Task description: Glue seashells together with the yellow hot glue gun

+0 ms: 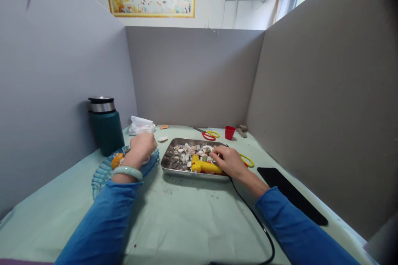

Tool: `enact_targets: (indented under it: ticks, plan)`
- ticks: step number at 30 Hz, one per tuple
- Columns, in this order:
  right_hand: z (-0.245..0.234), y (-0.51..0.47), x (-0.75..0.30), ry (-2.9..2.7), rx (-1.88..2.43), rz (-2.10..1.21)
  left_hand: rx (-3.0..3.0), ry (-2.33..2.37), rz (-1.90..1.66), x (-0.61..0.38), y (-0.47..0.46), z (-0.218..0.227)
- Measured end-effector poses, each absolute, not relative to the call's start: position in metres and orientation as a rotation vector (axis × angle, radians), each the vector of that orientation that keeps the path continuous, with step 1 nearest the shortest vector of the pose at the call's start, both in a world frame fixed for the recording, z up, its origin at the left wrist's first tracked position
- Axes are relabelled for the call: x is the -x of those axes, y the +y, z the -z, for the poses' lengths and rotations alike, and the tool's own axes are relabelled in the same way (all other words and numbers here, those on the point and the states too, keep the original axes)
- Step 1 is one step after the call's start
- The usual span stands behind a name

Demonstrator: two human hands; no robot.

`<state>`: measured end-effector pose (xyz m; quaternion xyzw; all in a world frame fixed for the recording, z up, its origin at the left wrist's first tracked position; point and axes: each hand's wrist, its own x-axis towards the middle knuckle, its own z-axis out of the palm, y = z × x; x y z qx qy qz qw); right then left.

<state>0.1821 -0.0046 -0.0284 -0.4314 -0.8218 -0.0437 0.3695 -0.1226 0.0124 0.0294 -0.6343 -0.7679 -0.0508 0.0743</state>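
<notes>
My left hand [142, 149], with a pale green bangle [127, 171] at the wrist, is closed above the right part of a blue scalloped glass plate [98, 180]. Whatever its fingers hold is hidden. Orange and white pieces [117, 160] lie on that plate, partly behind the wrist. My right hand [229, 160] reaches over the right end of a metal tray [174, 172], its thumb and fingers slightly apart among small seashells [186, 153]. Just below those fingers, a yellow glue gun [205, 167] lies across the tray's front right, its nozzle side toward the left.
A dark green bottle [107, 130] stands at the left, beside a tissue pack [141, 126]. Behind the tray are scissors [209, 134] and a red cup [230, 133]. A black cable [248, 209] runs down the table; a black flat slab [292, 194] lies right. Grey partitions [192, 74] enclose the table.
</notes>
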Motion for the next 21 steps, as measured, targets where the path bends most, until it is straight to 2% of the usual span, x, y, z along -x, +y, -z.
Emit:
enact_targets:
  ticks: [7, 15, 21]
  plan:
    - [0.024, -0.006, -0.185, -2.127, 1.131, 0.091, 1.920, -2.354, 0.157, 0.129, 0.008, -0.035]
    - [0.017, -0.007, -0.198, -2.369, 1.176, -0.283, 1.900, -2.222, 0.340, 0.121, 0.007, -0.034]
    - [0.015, -0.017, -0.188, -2.478, 1.209, -0.307, 2.050, -2.079, 0.419, 0.104, 0.009, -0.029]
